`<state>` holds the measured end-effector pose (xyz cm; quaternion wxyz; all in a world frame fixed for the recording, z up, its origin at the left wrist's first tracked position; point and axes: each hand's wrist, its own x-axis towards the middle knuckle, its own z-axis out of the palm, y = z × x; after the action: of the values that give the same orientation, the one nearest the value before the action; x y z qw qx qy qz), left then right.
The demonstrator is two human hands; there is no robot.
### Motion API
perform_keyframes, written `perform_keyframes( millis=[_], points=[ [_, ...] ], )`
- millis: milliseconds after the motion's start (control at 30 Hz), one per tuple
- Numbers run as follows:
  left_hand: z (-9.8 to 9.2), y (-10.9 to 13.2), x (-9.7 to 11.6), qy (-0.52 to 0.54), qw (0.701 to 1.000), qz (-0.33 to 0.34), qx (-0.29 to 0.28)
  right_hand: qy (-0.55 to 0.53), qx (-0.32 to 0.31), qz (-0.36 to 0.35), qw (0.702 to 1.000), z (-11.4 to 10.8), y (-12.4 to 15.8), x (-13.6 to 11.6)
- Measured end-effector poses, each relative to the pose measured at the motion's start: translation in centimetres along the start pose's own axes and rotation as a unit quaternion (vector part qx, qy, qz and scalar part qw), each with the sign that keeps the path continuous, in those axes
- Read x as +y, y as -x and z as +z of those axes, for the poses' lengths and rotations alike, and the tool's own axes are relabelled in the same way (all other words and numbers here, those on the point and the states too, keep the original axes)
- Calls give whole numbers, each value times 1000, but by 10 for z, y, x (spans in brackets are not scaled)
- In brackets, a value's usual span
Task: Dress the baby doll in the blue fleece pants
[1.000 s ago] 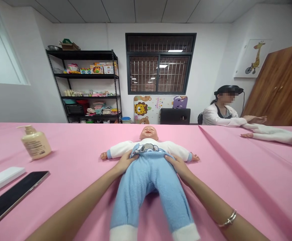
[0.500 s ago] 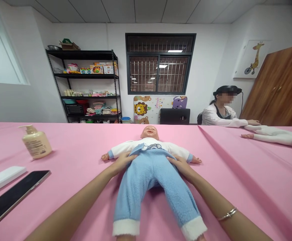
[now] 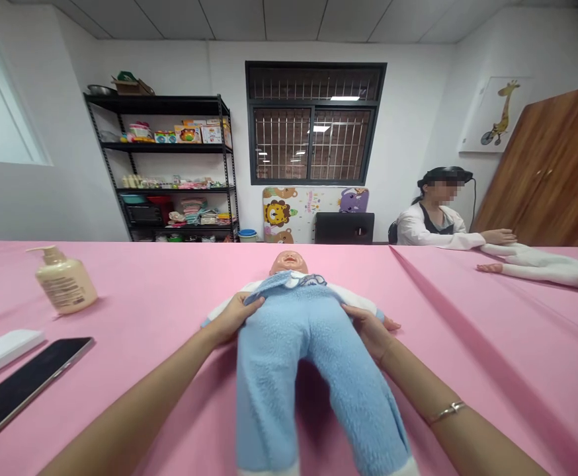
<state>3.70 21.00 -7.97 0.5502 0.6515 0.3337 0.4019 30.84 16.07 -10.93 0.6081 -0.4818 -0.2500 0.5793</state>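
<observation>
A baby doll (image 3: pixel 289 262) lies on its back on the pink-covered table (image 3: pixel 145 291), head away from me. It wears a white top with blue cuffs and fuzzy light-blue trousers (image 3: pixel 274 370). My left hand (image 3: pixel 232 317) grips the trousers' waistband at its left side, thumb on top of the cloth. At the opposite side, my right hand (image 3: pixel 371 327) holds the waistband, its fingertips partly hidden by the cloth. The waist is raised toward the doll's chest, with the left edge of the cloth folded up. A bracelet (image 3: pixel 450 412) circles my right wrist.
On the left stand a pump bottle (image 3: pixel 65 284), a white case (image 3: pixel 6 350) and a phone (image 3: pixel 26 390). At right, a seated person (image 3: pixel 435 211) touches another doll (image 3: pixel 541 264) in white. A raised fold (image 3: pixel 448 311) crosses the pink cover. Shelves (image 3: pixel 163 165) stand behind.
The waist of the trousers has risen, covering more of the doll's top and arms. Both trouser legs have lifted and shifted toward me. Both hands keep hold at the sides.
</observation>
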Motion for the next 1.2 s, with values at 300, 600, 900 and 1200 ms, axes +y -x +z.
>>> perform_keyframes(
  millis=[300,600,900,1200],
  points=[
    [-8,7,20,-108,992,-11,-59,65,-347,-4,935,-18,-2,-23],
    [-1,-4,5,-82,995,39,31,94,-236,-111,961,0,0,-16],
    [6,5,23,-62,997,-39,-27,213,-283,-14,935,-2,10,-20],
    [18,6,25,95,994,21,-38,49,-329,-65,941,14,24,-26]
  ],
)
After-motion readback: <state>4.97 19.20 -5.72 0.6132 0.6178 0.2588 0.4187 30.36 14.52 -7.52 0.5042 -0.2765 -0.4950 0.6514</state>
